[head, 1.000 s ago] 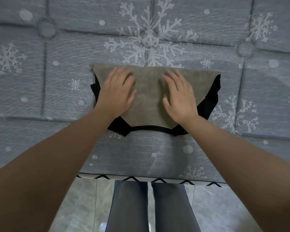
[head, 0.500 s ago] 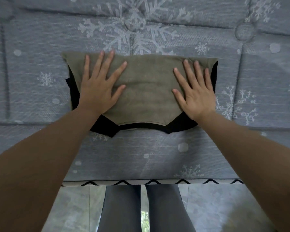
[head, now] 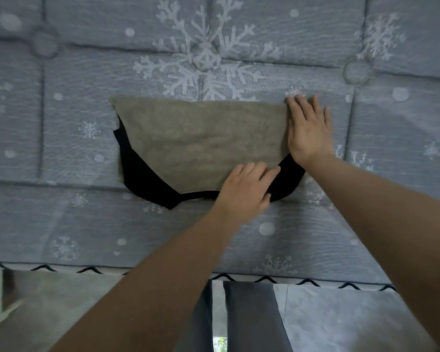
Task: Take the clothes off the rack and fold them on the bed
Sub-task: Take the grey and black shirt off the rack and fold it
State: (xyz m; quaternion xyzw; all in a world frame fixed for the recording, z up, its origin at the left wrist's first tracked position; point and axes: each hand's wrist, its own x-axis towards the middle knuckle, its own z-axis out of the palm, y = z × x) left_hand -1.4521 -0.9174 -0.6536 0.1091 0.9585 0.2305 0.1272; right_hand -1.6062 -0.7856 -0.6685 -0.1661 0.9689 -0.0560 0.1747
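An olive-grey garment (head: 201, 141) with black edging (head: 148, 184) lies flat on the bed (head: 74, 219), folded into a wide strip. My right hand (head: 308, 128) rests palm down on the garment's right end, fingers close together and pointing away from me. My left hand (head: 247, 186) has crossed over to the garment's lower right edge. Its fingers lie bent on the olive cloth and its thumb is by the black edging. Whether that hand pinches the cloth is not clear.
The bed has a grey quilted cover with white snowflakes and tufted buttons (head: 205, 58). Its front edge (head: 87, 269) has a black zigzag trim. Below it are my legs in grey trousers (head: 249, 318) and a pale floor (head: 48, 301). No rack is in view.
My left hand has left the garment's left half and crossed to its lower right edge. My right hand has slid out to the right end. The garment's left side is now uncovered.
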